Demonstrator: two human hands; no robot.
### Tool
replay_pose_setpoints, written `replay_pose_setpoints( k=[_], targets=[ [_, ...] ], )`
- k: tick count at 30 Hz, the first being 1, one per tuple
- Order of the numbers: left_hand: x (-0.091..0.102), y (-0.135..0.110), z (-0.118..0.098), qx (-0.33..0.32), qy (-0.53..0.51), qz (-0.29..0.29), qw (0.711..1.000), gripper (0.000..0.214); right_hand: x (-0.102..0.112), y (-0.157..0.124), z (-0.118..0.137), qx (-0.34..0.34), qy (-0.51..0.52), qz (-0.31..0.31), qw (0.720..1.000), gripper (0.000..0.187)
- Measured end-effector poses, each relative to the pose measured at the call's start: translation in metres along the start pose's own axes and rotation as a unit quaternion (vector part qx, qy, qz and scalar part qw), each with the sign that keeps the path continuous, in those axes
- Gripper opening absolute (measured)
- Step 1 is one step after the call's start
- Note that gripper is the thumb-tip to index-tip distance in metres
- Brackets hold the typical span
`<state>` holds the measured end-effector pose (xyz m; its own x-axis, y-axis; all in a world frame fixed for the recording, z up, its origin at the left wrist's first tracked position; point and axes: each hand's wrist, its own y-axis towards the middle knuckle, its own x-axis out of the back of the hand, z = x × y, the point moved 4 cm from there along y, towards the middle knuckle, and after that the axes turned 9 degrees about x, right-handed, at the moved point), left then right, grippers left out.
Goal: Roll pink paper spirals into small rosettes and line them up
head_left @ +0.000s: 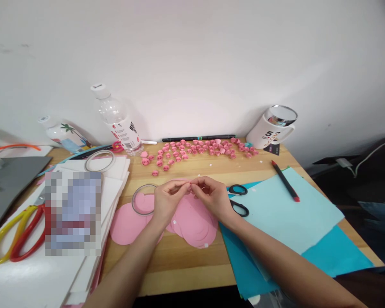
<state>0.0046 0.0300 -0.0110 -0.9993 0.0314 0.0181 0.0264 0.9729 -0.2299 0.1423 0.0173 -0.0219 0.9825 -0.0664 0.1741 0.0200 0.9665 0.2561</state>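
Note:
My left hand (168,199) and my right hand (211,196) meet above the middle of the wooden table (186,265), fingertips pinched together on something tiny I cannot make out. Under them lies a pile of pink paper circles (192,226). A clear tape ring (143,199) rests on the pink paper just left of my left hand. Black-handled scissors (239,200) lie right beside my right wrist. Several small rolled pink paper roses (195,150) are spread along the back of the table.
Light blue and teal paper sheets (288,214) with a red-tipped pencil (285,181) cover the right side. White sheets (115,184), another tape ring (99,161) and red and yellow scissors (16,235) lie left. Two bottles (118,122), a black pen (199,138) and a mug (271,128) stand at the back.

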Motion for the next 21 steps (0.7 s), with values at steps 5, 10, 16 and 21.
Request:
replay_pose_setpoints(
  k=[5, 10, 16, 21],
  targets=[
    [-0.0011, -0.0011, 0.0002, -0.004, 0.011, -0.005, 1.0, 0.009, 0.0004, 0.0009, 0.0023, -0.003, -0.011, 0.003, 1.0, 0.013],
    [-0.0016, -0.0009, 0.0027, -0.055, 0.059, 0.007, 0.997, 0.011, 0.0026, 0.0022, 0.0036, 0.052, -0.1, 0.015, 0.993, 0.013],
    [-0.0032, -0.0025, 0.0009, -0.097, 0.094, 0.0, 0.991, 0.012, 0.004, 0.0013, 0.0045, 0.099, -0.145, 0.001, 0.984, 0.012],
    [-0.0051, -0.0034, -0.001, -0.166, 0.155, -0.006, 0.974, 0.012, 0.0045, 0.0017, -0.0008, 0.036, -0.097, 0.0, 0.995, 0.012]
  ],
)
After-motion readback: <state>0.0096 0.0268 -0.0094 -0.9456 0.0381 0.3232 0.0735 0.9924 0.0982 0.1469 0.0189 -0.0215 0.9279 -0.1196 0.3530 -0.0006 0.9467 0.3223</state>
